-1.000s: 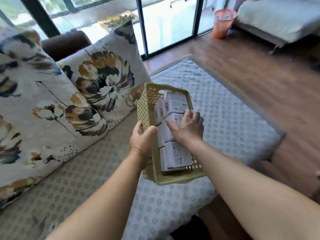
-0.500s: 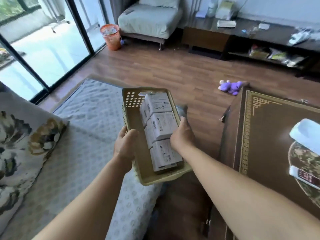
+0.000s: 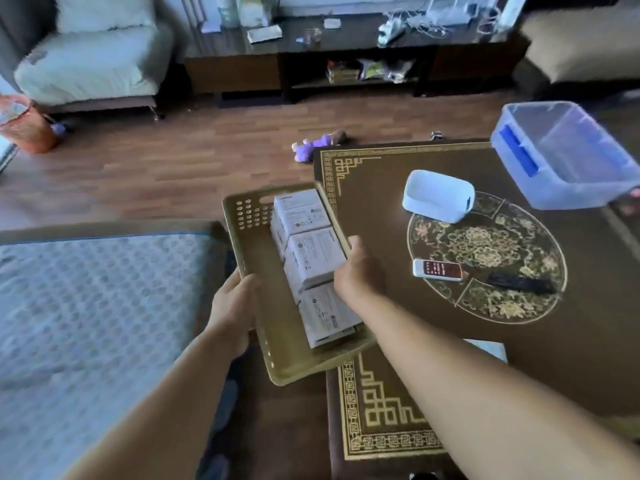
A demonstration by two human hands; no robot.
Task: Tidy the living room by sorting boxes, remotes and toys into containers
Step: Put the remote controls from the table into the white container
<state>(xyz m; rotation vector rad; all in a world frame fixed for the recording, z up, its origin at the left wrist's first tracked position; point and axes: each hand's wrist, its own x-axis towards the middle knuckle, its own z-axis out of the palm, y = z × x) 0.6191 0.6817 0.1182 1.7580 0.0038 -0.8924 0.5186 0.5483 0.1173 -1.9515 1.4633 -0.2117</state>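
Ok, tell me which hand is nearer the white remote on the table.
Right. The right hand grips the basket's right rim, just left of the white remote. The left hand grips the opposite rim, farther away.

The basket (image 3: 256, 271) has swung from the sofa to the table's (image 3: 571, 341) edge — right hand (image 3: 356, 271) now grips its rim.

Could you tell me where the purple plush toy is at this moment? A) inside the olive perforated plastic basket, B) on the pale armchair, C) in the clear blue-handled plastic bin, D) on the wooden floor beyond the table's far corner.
D: the purple plush toy lies on the wooden floor, just past the far corner of the brown gold-patterned table.
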